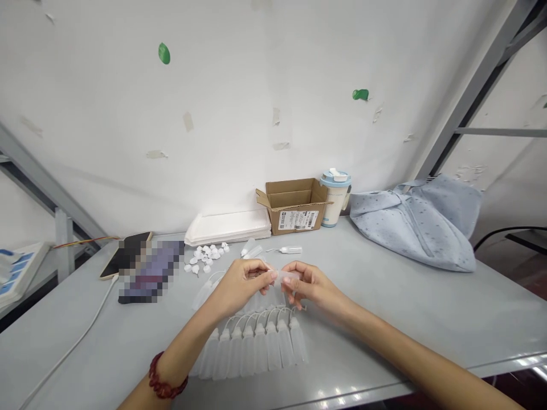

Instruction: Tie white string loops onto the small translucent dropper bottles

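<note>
My left hand (244, 279) and my right hand (308, 285) meet above the grey table (419, 307), both pinched on one small clear plastic squeeze bottle (282, 277) held sideways between them. Below my hands lies a row of several similar clear bottles (256, 344) with thin needle tips, side by side. A heap of small white caps (205, 256) sits beyond my left hand. Three more loose bottles (290, 250) lie farther back. A red bead bracelet (164, 378) is on my left wrist.
An open cardboard box (294, 206), a pale lidded cup (335, 198) and a stack of white trays (228, 226) stand along the wall. A light blue cloth bag (421, 222) lies at the right. A phone (126, 255) with a white cable (72, 344) lies at the left.
</note>
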`<state>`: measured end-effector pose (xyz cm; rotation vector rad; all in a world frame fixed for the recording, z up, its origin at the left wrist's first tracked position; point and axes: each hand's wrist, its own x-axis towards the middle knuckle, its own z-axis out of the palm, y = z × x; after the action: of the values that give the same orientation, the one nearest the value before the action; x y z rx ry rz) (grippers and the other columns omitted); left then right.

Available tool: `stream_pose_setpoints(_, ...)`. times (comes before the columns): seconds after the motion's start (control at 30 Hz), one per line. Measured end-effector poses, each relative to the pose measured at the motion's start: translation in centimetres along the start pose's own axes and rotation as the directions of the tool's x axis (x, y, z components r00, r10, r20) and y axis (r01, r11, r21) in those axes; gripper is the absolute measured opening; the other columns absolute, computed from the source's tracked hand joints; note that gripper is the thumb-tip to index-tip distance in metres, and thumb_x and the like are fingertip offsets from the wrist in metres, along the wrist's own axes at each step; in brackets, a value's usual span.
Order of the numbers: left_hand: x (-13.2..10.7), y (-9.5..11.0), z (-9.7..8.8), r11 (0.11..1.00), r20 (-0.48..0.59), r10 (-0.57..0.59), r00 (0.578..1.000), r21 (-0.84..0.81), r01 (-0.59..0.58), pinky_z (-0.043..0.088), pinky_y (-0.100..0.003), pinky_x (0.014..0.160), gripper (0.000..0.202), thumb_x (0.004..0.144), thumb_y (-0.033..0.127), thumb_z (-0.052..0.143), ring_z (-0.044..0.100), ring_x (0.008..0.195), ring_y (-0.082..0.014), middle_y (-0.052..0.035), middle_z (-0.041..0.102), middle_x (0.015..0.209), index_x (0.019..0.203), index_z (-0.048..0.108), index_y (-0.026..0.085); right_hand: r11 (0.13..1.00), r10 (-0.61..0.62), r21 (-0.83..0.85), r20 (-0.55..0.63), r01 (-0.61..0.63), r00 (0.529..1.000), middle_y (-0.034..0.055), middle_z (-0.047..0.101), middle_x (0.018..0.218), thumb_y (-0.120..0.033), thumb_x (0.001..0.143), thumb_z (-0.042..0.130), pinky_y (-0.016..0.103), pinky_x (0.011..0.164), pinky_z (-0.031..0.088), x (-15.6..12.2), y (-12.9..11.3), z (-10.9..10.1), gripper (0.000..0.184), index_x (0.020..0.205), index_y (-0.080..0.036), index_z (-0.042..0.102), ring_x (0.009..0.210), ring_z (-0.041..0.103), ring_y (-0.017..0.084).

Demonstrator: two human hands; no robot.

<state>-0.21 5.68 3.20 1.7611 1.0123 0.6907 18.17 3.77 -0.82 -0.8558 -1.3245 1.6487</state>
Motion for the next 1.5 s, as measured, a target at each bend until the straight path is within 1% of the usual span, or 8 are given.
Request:
stream_pose_setpoints(0.33, -0.11, -0.08, 0.50, 0.995, -0.093, 0.048, 0.995, 0.087, -0.040, 0.047, -0.025, 0.064, 0.019, 0.075, 0.030, 0.060, 0.056, 0.066, -0.0143, -0.0047, 0.067, 0.091, 0.086, 0.069, 0.017, 0.987, 0.090, 0.125, 0.058, -0.097, 0.994, -0.0018, 0.054, 0.057, -0.050, 0.085, 0.050, 0.019, 0.045, 0.035, 0.24, 0.70, -0.58, 0.037, 0.073, -0.015, 0.050, 0.043, 0.045, 0.006)
stream_pose_setpoints(0.47, -0.10, 0.08, 0.48, 0.990, -0.061, 0.073, 0.995, 0.124, -0.065, 0.045, -0.023, 0.062, 0.027, 0.082, 0.037, 0.051, 0.054, 0.062, -0.0134, -0.0016, 0.063, 0.071, 0.072, 0.066, 0.017, 0.980, 0.098, 0.161, 0.096, -0.113, 0.991, -0.0023, 0.051, 0.056, -0.049, 0.087, 0.048, 0.019, 0.045, 0.033, 0.20, 0.51, -0.38, 0.038, 0.079, -0.012, 0.056, 0.042, 0.042, 0.005)
stream_pose_setpoints(0.63, -0.18, -0.17, 0.51, 0.989, -0.060, -0.015, 0.998, 0.147, 0.024, 0.042, -0.023, 0.056, 0.035, 0.082, 0.040, 0.049, 0.053, 0.056, -0.0134, 0.0004, 0.056, 0.058, 0.058, 0.055, 0.016, 0.976, 0.100, 0.183, 0.082, -0.114, 0.992, -0.0022, 0.050, 0.055, -0.050, 0.084, 0.052, 0.019, 0.044, 0.032, 0.19, 0.53, -0.24, 0.039, 0.073, -0.012, 0.054, 0.043, 0.041, 0.006)
stream_pose_setpoints(0.83, -0.44, 0.23, 0.35, 0.976, -0.020, 0.043, 0.999, 0.217, -0.037, 0.043, -0.023, 0.058, 0.023, 0.084, 0.035, 0.049, 0.056, 0.066, -0.0149, -0.0018, 0.063, 0.074, 0.079, 0.063, 0.017, 0.960, 0.134, 0.238, 0.084, -0.150, 0.987, -0.0052, 0.043, 0.054, -0.049, 0.082, 0.055, 0.020, 0.043, 0.028, 0.22, 0.50, -0.35, 0.037, 0.070, -0.015, 0.048, 0.042, 0.034, 0.005)
stream_pose_setpoints(1.03, -0.48, 0.29, 0.38, 0.928, -0.045, 0.181, 0.983, 0.338, -0.155, 0.042, -0.024, 0.063, 0.019, 0.083, 0.029, 0.052, 0.058, 0.080, -0.0169, -0.0037, 0.067, 0.094, 0.094, 0.064, 0.019, 0.920, 0.219, 0.312, 0.101, -0.239, 0.971, -0.0078, 0.033, 0.056, -0.047, 0.082, 0.057, 0.018, 0.040, 0.014, 0.15, 0.21, -0.47, 0.038, 0.067, -0.017, 0.040, 0.041, 0.022, 0.002)
stream_pose_setpoints(1.13, -0.52, 0.41, 0.55, 0.932, -0.047, 0.167, 0.985, 0.333, -0.142, 0.041, -0.023, 0.059, 0.021, 0.085, 0.033, 0.050, 0.058, 0.078, -0.0167, -0.0031, 0.067, 0.092, 0.089, 0.065, 0.019, 0.914, 0.225, 0.318, 0.118, -0.252, 0.967, -0.0074, 0.033, 0.057, -0.046, 0.082, 0.057, 0.018, 0.040, 0.014, 0.12, 0.24, -0.49, 0.036, 0.068, -0.018, 0.039, 0.041, 0.023, 0.003)
stream_pose_setpoints(1.3, -0.49, 0.39, 0.92, 0.946, -0.081, 0.118, 0.990, 0.312, -0.087, 0.040, -0.023, 0.056, 0.034, 0.087, 0.040, 0.043, 0.055, 0.064, -0.0144, -0.0009, 0.062, 0.068, 0.071, 0.062, 0.017, 0.921, 0.207, 0.311, 0.123, -0.236, 0.970, -0.0072, 0.034, 0.056, -0.047, 0.082, 0.057, 0.018, 0.040, 0.018, 0.11, 0.35, -0.41, 0.036, 0.068, -0.017, 0.041, 0.042, 0.026, 0.003)
stream_pose_setpoints(1.5, -0.56, 0.30, 0.74, 0.950, -0.068, 0.128, 0.989, 0.295, -0.103, 0.043, -0.024, 0.060, 0.022, 0.086, 0.033, 0.046, 0.057, 0.070, -0.0157, -0.0025, 0.064, 0.078, 0.084, 0.061, 0.017, 0.936, 0.195, 0.273, 0.127, -0.223, 0.973, -0.0076, 0.036, 0.053, -0.051, 0.081, 0.055, 0.019, 0.040, 0.019, 0.22, 0.44, -0.45, 0.040, 0.066, -0.016, 0.043, 0.039, 0.026, 0.003)
